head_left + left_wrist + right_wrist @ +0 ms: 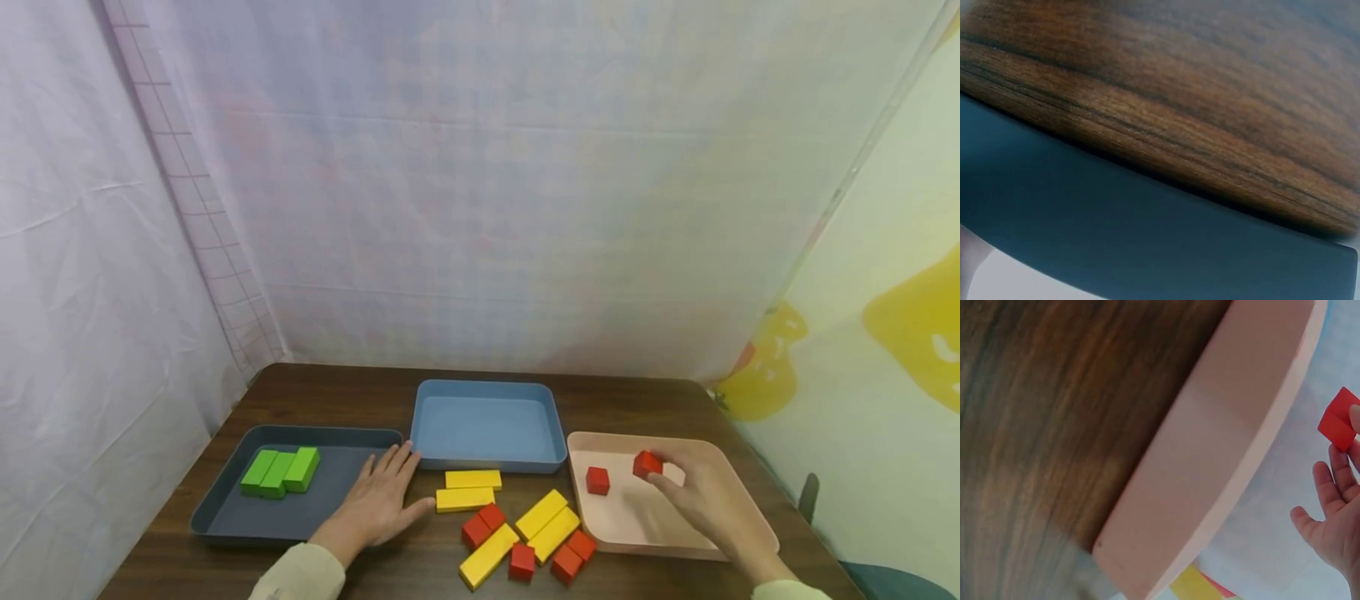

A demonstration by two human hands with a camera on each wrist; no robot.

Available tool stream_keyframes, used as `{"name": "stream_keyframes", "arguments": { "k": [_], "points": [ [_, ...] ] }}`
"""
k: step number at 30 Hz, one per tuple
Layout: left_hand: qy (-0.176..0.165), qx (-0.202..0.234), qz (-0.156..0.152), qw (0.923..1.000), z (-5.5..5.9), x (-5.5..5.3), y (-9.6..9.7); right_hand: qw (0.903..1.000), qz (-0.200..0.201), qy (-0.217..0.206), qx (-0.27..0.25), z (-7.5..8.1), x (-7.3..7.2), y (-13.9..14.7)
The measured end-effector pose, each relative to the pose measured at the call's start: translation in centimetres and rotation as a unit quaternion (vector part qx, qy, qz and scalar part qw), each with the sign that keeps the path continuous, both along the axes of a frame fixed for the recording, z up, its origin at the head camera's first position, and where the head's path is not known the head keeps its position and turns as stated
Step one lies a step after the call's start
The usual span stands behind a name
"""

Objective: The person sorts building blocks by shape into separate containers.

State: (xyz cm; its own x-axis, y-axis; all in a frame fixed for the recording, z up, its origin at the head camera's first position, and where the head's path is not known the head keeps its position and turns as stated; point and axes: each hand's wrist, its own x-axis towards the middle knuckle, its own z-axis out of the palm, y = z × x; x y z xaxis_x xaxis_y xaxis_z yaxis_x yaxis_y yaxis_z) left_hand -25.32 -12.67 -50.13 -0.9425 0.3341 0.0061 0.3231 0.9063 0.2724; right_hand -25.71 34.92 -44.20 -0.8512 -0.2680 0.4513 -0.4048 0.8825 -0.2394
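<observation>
Between thumb and fingers, my right hand [697, 492] pinches a red cube [647, 465] above the pink tray [630, 533]. The same red cube [1339, 419] shows at the right edge of the right wrist view, with the right hand [1338, 531] below it. Another red cube [597, 481] lies in the pink tray, left of the held one. My left hand [381, 498] is spread flat with straight fingers, at the right side of the dark grey tray [345, 521], holding nothing. Its fingertips are near the blue tray's corner; whether they touch it I cannot tell.
Three green blocks [279, 473] lie side by side in the dark grey tray. The blue tray [487, 467] stands at the back middle. Several yellow blocks [487, 557] and red cubes [522, 562] lie on the brown table [420, 575] between the hands. White curtains [480, 208] hang behind.
</observation>
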Motion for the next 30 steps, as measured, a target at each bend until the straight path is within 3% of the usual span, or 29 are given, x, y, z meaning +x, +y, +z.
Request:
{"name": "stream_keyframes", "arguments": {
  "k": [4,9,15,30],
  "points": [
    [-0.003,0.000,0.002,1.0000,0.1,0.1,0.0,0.9980,-0.026,-0.054,-0.021,-0.8,0.0,-0.5],
    [-0.001,0.004,0.002,1.0000,0.1,0.2,-0.1,0.9950,-0.024,-0.084,-0.048,-2.1,0.0,-1.6],
    [0.002,0.003,0.003,1.0000,0.0,0.2,0.0,0.9905,-0.031,-0.128,-0.039,-3.2,-0.5,-2.3],
    [0.010,0.001,0.004,0.9999,-0.2,0.0,0.1,0.9819,-0.033,-0.182,-0.041,-4.5,-0.6,-2.5]
  ]
}}
